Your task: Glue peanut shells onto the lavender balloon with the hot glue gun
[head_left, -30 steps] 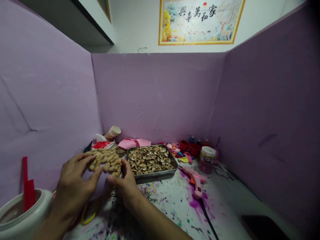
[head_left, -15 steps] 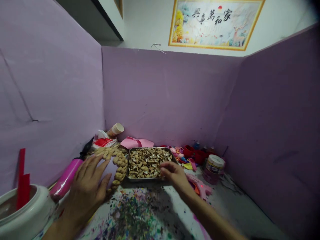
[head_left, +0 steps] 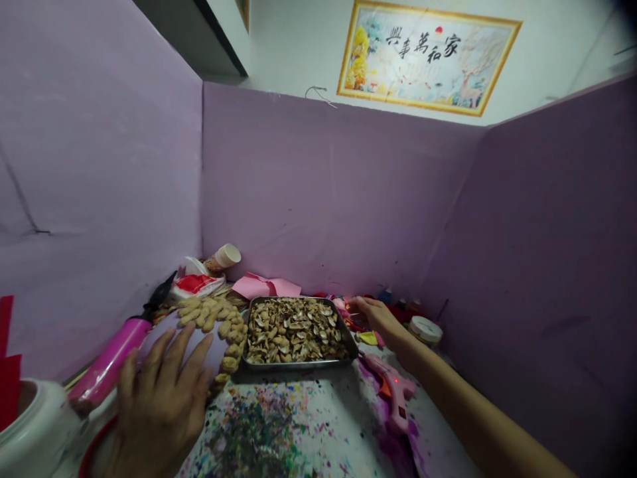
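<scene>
A: Where are the hands?
B: My left hand (head_left: 166, 398) lies on the purple round piece (head_left: 219, 348), over at the left, fingers (head_left: 179, 346) spread apart! My right hand (head_left: 375, 315) stretches past the tray's corner, out to the coloured pile (head_left: 368, 338); whether those fingers pinch anything, I can't tell.
A: Tight edges?
B: Very! The piece's peanut border (head_left: 233, 332) runs just beside the left wall of the metal tray (head_left: 298, 364), and the pink glue gun (head_left: 398, 401) points its nozzle at the right corner. A white-lidded jar (head_left: 425, 329) stands beside my right forearm.
A: Room to move?
B: In front! The paint-spattered table (head_left: 318, 411) spreads between my left hand and the gun.
A: Anything readable?
B: High up, the gold-framed picture (head_left: 428, 60): 興事萬和家, left to right, big black characters!
</scene>
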Action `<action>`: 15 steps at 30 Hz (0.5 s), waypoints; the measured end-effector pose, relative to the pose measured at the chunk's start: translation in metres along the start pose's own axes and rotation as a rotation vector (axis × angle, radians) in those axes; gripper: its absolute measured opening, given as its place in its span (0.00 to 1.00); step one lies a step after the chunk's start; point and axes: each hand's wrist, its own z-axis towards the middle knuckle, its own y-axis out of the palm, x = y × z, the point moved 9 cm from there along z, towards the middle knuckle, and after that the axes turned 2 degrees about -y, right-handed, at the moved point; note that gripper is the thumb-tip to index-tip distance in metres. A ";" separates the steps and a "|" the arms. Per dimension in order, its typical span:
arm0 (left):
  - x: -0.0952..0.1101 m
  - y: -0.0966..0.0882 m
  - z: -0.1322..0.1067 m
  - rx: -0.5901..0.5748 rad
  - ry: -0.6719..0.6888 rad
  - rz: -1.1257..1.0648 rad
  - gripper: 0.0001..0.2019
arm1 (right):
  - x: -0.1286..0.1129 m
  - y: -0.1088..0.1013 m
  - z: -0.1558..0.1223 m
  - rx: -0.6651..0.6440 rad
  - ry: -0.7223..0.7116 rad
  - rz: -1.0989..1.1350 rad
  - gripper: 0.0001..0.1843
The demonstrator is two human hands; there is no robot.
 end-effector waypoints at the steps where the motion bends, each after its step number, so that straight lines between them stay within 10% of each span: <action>1: 0.000 0.000 0.000 -0.001 -0.003 -0.005 0.21 | -0.002 0.006 0.002 -0.021 -0.008 -0.048 0.15; 15: -0.003 -0.002 0.000 0.041 0.016 -0.016 0.20 | -0.045 0.068 0.035 -0.013 -0.269 -0.463 0.15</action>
